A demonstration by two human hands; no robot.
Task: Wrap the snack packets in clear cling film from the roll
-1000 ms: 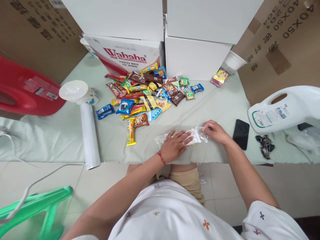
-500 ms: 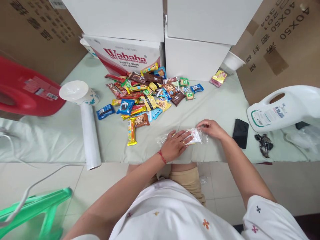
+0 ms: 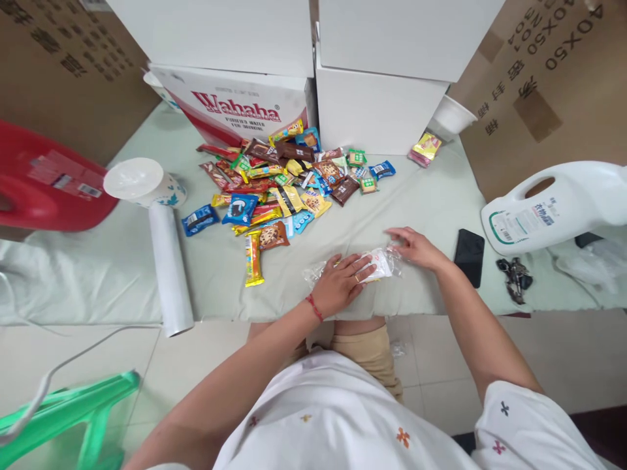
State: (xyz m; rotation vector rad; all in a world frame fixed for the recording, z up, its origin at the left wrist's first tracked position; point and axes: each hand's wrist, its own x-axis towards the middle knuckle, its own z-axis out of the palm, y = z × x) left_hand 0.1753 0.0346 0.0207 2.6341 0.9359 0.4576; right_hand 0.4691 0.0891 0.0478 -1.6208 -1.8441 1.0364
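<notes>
A white packet [image 3: 381, 264] wrapped in clear plastic film lies near the table's front edge. My left hand [image 3: 341, 282] rests flat across its left part, fingers stretched out and a ring on one of them. Loose film [image 3: 313, 274] sticks out on the left, by that hand. At the packet's right end is my right hand [image 3: 415, 249], its fingers stretched and apart beside the film; whether the thumb touches the film I cannot tell. Beyond my hands spreads a pile of wrapped snacks [image 3: 289, 189], with a yellow snack bar [image 3: 253, 259] nearest me.
On the left stand a red jug [image 3: 49, 176], a paper cup [image 3: 147, 183] and a roll of film [image 3: 170, 274]. To the right lie a black phone [image 3: 469, 258], keys [image 3: 514, 279] and a white detergent bottle [image 3: 543, 212]. White boxes [image 3: 382, 111] line the back.
My right hand's index finger has lifted and straightened away from the film's right end. My left hand stays on the packet. The whole view has shifted slightly.
</notes>
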